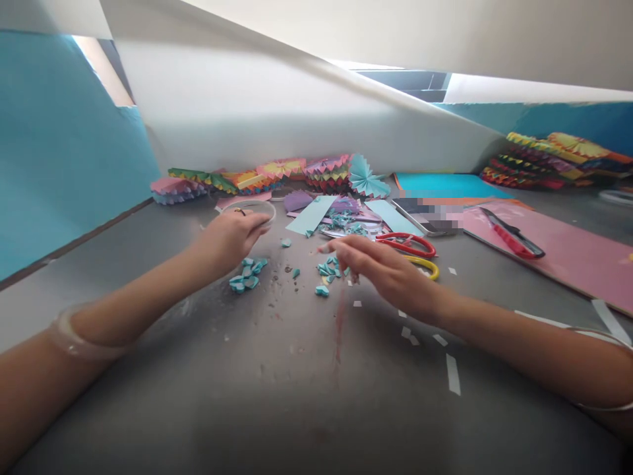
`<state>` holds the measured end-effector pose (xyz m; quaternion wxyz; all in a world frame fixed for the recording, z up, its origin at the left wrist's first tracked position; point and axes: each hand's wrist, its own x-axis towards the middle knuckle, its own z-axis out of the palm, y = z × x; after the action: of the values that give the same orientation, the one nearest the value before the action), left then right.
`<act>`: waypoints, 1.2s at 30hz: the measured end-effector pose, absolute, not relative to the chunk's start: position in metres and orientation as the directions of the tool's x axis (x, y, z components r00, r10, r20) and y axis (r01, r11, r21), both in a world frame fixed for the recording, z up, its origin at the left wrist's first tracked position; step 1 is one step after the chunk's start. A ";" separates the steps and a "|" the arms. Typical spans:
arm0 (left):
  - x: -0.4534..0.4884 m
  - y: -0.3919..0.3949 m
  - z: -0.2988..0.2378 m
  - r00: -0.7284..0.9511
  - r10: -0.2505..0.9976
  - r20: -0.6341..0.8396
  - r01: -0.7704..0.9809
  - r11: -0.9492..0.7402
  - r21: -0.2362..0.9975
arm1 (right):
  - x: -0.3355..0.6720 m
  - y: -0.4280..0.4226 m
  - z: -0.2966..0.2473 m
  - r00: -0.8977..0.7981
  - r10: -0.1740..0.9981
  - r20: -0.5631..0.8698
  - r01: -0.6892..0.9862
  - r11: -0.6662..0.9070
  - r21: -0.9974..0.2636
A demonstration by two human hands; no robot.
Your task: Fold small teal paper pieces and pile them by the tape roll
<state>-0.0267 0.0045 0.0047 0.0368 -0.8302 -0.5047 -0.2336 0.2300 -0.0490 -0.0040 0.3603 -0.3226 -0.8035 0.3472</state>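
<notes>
My left hand (236, 239) is curled at the rim of a clear ring (275, 211), which looks like a tape roll; its fingertips are partly hidden. In front of that wrist lies a small heap of folded blue paper pieces (248, 276). My right hand (378, 264) hovers palm down, fingers stretched and slightly bent, over a second cluster of blue paper pieces (326, 267). Nothing shows between its fingers. Scissors with red handles (413, 244) and a yellow handle (429, 265) lie just behind it. A single blue piece (286, 243) sits between the two hands.
Pleated paper rosettes (326, 171) line the back, with another stack (548, 161) at right. A phone (420, 218) lies near a pink board (558, 244) bearing a red cutter (514, 237). Light blue strips (314, 214) and white scraps (452, 374) are scattered about the grey table (297, 409).
</notes>
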 end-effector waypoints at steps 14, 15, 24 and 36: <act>0.024 -0.047 0.008 0.351 0.909 0.226 0.284 -0.333 0.899 | 0.224 -0.056 -0.006 -0.716 0.654 0.244 0.368 0.650 -0.665; 0.025 -0.047 0.006 0.341 0.912 0.230 0.251 -0.324 0.912 | 0.224 -0.057 -0.006 -0.717 0.654 0.241 0.402 0.670 -0.624; 0.028 -0.048 0.008 0.396 0.879 0.264 0.307 -0.398 0.864 | 0.226 -0.053 -0.011 -0.590 0.662 0.463 0.705 0.702 -0.106; 0.017 -0.058 0.009 0.706 0.640 0.305 0.502 -0.755 0.423 | 0.225 -0.051 -0.003 -0.743 0.436 0.508 0.515 0.857 0.019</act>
<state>0.0169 -0.0583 0.0089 -0.1563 -0.9101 -0.3135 -0.2212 0.2252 -0.0508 -0.0031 0.2514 -0.2556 -0.9302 -0.0792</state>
